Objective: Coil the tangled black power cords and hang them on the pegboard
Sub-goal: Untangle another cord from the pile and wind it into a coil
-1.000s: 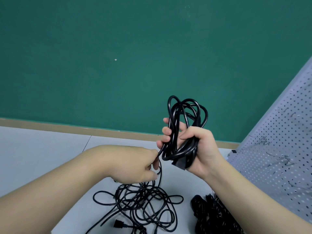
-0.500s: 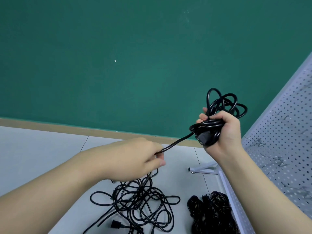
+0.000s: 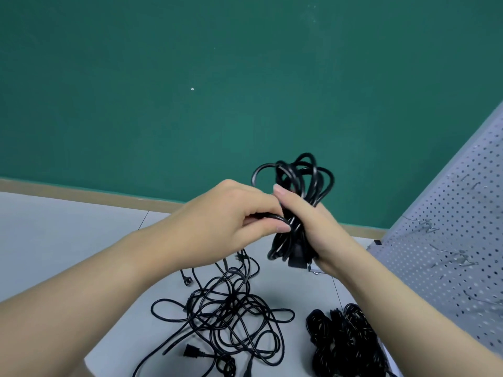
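A green wall (image 3: 190, 77) stands behind a pale floor (image 3: 54, 227), and a grey pegboard (image 3: 449, 240) with wire hooks leans in at the right. Held up in front of the wall, the right hand (image 3: 313, 227) curls around the middle of a coil (image 3: 302, 202), whose loops rise above the fingers while its plug hangs below the palm. The left hand (image 3: 234, 219), touching the right, pinches a strand of the same coil between thumb and fingers at the coil's waist. Below the hands, a tangle (image 3: 228, 314) of loose cords sprawls on the floor, with bundles (image 3: 343, 338) lying just beside the pegboard's foot.
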